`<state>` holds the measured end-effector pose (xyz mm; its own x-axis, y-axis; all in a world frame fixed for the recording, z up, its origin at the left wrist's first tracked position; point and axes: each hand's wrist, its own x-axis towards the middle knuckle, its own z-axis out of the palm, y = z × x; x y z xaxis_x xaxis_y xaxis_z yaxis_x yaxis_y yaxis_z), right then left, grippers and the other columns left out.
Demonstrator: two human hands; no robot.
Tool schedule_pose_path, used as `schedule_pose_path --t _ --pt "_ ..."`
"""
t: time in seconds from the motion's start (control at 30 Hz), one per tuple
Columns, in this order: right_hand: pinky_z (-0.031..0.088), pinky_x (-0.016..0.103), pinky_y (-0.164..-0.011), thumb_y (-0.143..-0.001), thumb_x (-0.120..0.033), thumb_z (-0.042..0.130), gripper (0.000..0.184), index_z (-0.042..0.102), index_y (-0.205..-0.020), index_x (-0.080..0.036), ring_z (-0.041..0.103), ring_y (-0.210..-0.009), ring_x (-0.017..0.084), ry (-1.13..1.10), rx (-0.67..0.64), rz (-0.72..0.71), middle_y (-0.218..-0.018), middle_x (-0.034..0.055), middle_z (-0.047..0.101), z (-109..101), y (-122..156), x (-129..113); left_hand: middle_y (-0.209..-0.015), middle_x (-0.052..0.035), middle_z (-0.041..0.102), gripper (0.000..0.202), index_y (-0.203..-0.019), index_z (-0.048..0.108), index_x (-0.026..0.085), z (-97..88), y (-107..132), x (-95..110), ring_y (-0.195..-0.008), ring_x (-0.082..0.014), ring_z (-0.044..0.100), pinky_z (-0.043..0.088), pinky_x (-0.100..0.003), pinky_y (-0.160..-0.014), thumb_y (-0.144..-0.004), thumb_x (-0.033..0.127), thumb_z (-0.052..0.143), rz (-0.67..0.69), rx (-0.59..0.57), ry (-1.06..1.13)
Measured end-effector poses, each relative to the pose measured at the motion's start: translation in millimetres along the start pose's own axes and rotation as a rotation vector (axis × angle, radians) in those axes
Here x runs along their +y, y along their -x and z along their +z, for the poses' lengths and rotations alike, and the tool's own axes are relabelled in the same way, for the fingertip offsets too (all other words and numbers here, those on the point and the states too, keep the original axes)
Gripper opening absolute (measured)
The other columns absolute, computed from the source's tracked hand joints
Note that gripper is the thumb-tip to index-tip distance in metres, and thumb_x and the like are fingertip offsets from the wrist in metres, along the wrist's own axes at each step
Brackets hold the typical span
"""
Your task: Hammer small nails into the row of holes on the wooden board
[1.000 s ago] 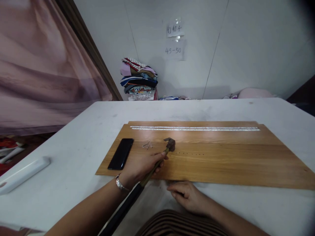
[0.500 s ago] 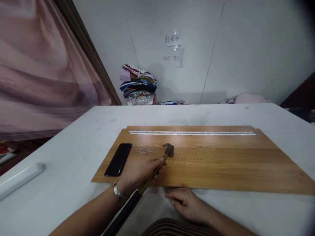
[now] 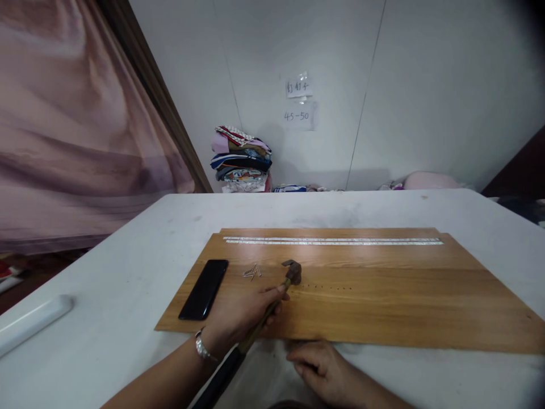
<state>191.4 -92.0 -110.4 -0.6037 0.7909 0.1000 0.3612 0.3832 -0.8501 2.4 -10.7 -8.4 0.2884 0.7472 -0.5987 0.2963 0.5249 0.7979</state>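
Note:
My left hand (image 3: 238, 315) is closed round the wooden handle of a hammer (image 3: 293, 271), close behind its dark metal head. The head rests on a long wooden board (image 3: 404, 307), at the left end of a row of small nail heads (image 3: 327, 287). A few loose nails (image 3: 252, 272) lie just left of the hammer head. My right hand (image 3: 323, 369) lies on the white table (image 3: 128, 255) against the board's near edge, fingers curled, with nothing visible in them. A silver bracelet sits on my left wrist.
A black phone (image 3: 203, 281) lies on the board's left end. Two shiny strips (image 3: 332, 241) run along its far edge. A white bar (image 3: 29, 321) sits at the table's left. Folded clothes (image 3: 240, 161) are piled against the wall, and a pink curtain hangs left.
The view has tilted upward, so everything sits lower in the picture. Both hands and the hammer keep their places on the board and table.

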Motion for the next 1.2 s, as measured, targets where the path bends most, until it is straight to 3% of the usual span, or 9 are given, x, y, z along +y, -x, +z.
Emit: schedule_pose_path --t 0.77,1.2 --pt "0.051 0.026 -0.078 -0.085 -0.016 0.048 0.031 0.070 -0.107 -0.018 0.069 -0.086 0.019 -0.041 0.005 0.023 -0.095 0.0074 0.075 -3.9 1.1 -3.9 -0.061 0.0041 0.049 0.040 -0.094 0.060 0.012 1.6 1.1 6.9 -0.046 -0.0058 0.040 0.029 -0.021 -0.045 -0.082 0.050 0.052 0.018 -0.014 0.068" --pt "0.052 0.026 -0.077 -0.087 -0.017 0.047 0.031 0.071 -0.107 -0.017 0.069 -0.085 0.019 -0.043 -0.001 0.015 -0.094 0.0076 0.075 -3.8 0.6 -4.0 -0.061 0.0051 0.048 0.044 -0.093 0.060 0.014 0.9 0.5 5.8 -0.046 -0.0055 0.040 0.029 -0.021 -0.044 -0.079 0.055 0.054 0.028 -0.018 0.062"
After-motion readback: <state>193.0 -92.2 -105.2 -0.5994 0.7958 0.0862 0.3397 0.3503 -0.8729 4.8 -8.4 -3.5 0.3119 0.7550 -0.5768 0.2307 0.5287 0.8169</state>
